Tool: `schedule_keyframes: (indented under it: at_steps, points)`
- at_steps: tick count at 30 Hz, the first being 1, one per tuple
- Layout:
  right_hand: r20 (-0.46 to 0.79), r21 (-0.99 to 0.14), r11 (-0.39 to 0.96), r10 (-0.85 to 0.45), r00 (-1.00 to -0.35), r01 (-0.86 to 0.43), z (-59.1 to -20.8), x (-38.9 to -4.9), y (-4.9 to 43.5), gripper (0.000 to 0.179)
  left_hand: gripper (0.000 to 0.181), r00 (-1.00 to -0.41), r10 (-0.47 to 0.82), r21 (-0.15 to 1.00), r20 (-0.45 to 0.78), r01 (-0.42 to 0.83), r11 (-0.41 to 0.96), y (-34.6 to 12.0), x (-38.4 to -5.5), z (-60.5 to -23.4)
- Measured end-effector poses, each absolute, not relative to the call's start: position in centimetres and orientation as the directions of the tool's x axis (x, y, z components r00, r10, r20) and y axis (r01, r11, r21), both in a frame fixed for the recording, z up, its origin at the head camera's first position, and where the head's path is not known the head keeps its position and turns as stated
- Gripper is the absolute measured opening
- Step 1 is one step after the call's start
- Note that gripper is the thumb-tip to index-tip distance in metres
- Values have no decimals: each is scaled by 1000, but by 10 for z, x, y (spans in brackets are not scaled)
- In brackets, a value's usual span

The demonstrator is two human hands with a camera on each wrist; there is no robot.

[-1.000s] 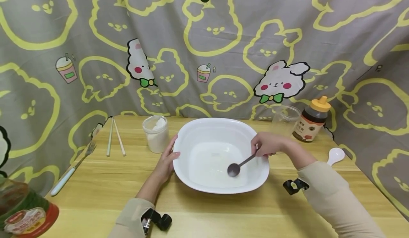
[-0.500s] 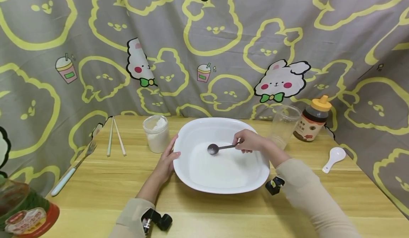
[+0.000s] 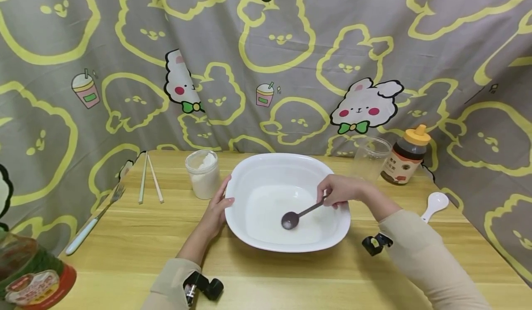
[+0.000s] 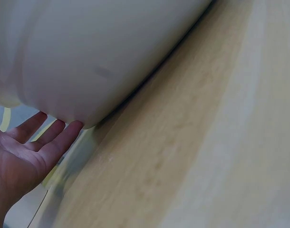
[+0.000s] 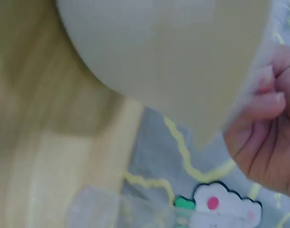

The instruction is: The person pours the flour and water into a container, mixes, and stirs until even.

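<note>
My right hand pinches the handle of a dark brown spoon, its bowl low in a large white basin. A whitish, shiny layer of liquid covers the basin's bottom. At the basin's left side my left hand holds the rim, thumb at the edge and fingers against the outer wall. In the left wrist view the fingertips of the left hand touch the basin's outside. The right wrist view shows curled fingers of the right hand beyond the basin wall; the spoon is hidden there.
A jar of white powder stands just left of the basin. Chopsticks and a fork lie farther left, near a red-green container. To the right are a clear cup, a honey bottle and a white spoon.
My right hand moves the brown spoon around inside the basin, first up and left, then back down and right. The left hand stays at the rim.
</note>
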State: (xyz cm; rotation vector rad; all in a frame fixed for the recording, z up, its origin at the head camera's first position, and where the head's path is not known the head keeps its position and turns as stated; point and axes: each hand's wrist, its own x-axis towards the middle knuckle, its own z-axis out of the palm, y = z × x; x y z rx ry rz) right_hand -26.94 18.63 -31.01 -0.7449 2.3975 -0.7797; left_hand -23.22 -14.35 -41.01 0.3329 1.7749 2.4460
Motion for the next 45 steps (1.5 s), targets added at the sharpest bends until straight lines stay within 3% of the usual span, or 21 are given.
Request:
schedule_keyframes:
  at_steps: [6, 12, 16, 21, 25, 28, 35, 40, 45]
  points:
    - [-234, -529, 787, -495, -837, -317, -300, -280, 194, 14, 66, -972, 207, 946, 112, 41, -321, -143, -233, -410]
    - [-170, -602, 747, -465, -869, -281, -318, -292, 172, 11, 66, -977, 187, 951, 100, 39, -308, -144, -232, -411]
    - [-146, -683, 661, -540, -829, -310, -334, -293, 153, 11, 65, -974, 199, 946, 104, 35, -322, -144, -232, -412]
    - [-194, -757, 571, -662, -724, -319, -342, -284, 143, 12, 66, -975, 196, 944, 106, 37, -328, -143, -231, -411]
    - [-237, -748, 563, -721, -651, -351, -338, -273, 154, 12, 66, -974, 201, 945, 103, 33, -324, -143, -232, -410]
    - [-265, -709, 596, -719, -642, -376, -327, -266, 170, 14, 67, -974, 206, 946, 98, 27, -322, -143, -232, -410]
    - [-247, -588, 711, -612, -751, -385, -303, -273, 202, 15, 66, -974, 198, 947, 107, 39, -318, -143, -234, -410]
    - [-185, -537, 767, -514, -838, -352, -306, -284, 197, 14, 67, -974, 199, 946, 105, 37, -321, -142, -233, -410]
    - [-143, -588, 729, -520, -842, -350, -320, -286, 169, 11, 66, -976, 192, 944, 104, 36, -328, -142, -233, -410]
